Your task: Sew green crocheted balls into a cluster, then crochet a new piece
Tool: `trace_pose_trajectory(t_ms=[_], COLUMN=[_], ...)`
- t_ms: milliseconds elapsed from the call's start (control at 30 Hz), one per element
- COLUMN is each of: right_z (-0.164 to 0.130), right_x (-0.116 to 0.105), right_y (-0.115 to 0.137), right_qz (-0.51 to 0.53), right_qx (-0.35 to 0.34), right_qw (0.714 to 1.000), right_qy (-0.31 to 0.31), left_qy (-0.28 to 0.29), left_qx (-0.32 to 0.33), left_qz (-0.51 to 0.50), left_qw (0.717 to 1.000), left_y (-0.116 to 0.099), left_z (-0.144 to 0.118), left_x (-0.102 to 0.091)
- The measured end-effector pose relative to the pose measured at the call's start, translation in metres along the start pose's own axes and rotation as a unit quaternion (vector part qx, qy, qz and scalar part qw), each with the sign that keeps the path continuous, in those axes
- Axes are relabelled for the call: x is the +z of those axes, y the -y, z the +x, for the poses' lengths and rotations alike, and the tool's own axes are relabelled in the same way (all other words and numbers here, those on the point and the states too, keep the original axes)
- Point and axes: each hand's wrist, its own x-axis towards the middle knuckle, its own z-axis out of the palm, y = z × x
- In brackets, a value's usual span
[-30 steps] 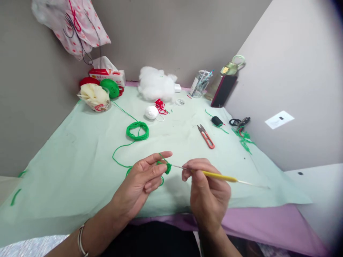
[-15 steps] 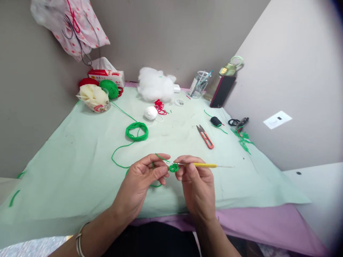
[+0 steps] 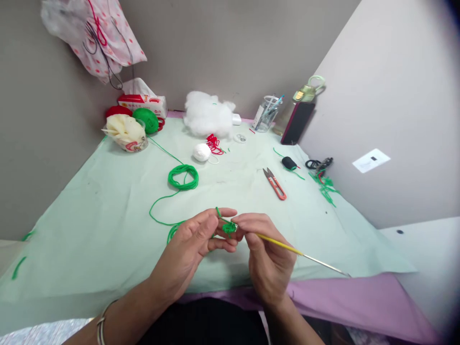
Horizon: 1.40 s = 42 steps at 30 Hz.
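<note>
A small round of green crochet sits between my hands, lying against the fingers of my left hand. Green yarn passes over the left index finger, and the thumb presses near it; part of the strand is hidden. My right hand grips a crochet hook by its yellow handle. The hook's working end meets the crochet piece, while its other metal end points down to the right. From a loose green coil on the cloth, the strand runs toward my left hand.
Orange-handled thread snips lie beyond my right hand, with a black yarn bundle farther off. A white yarn ball, white stuffing, a jar of tools and a phone stand along the back. Green scraps lie right.
The hook has tilted, its rear end swinging down and toward me. My left fingers have spread more, and the left thumb has moved up off the crochet piece toward the index finger.
</note>
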Motion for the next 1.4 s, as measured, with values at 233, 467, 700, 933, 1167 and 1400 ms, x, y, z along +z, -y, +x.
trace_pose_trajectory(t_ms=[233,467,700,933,1167,1400], right_z=[-0.001,0.000,0.000,-0.001,-0.004,0.002], right_x=[-0.001,0.001,0.003,0.004,0.006,0.004], right_y=[-0.001,-0.008,-0.011,-0.012,-0.008,-0.008], right_qz=[0.007,0.112,0.133,0.142,0.094,0.155], right_qx=[0.007,0.112,0.133,0.127,0.090,0.155], right_qw=[1.000,0.987,0.982,0.982,0.991,0.974], right_qy=[-0.007,-0.032,-0.025,-0.016,-0.031,-0.060], left_qy=[-0.014,-0.065,-0.054,-0.050,-0.040,-0.027], left_qx=[0.023,0.058,0.021,-0.049,-0.065,-0.079], left_qz=[0.082,0.123,0.097,0.017,-0.027,-0.069], left_qw=[0.996,0.989,0.994,0.997,0.997,0.994], left_y=[0.002,-0.001,-0.001,0.000,0.000,-0.001], left_z=[0.002,0.003,0.005,0.004,0.004,0.005], left_x=[-0.005,-0.002,-0.002,0.002,0.006,0.000])
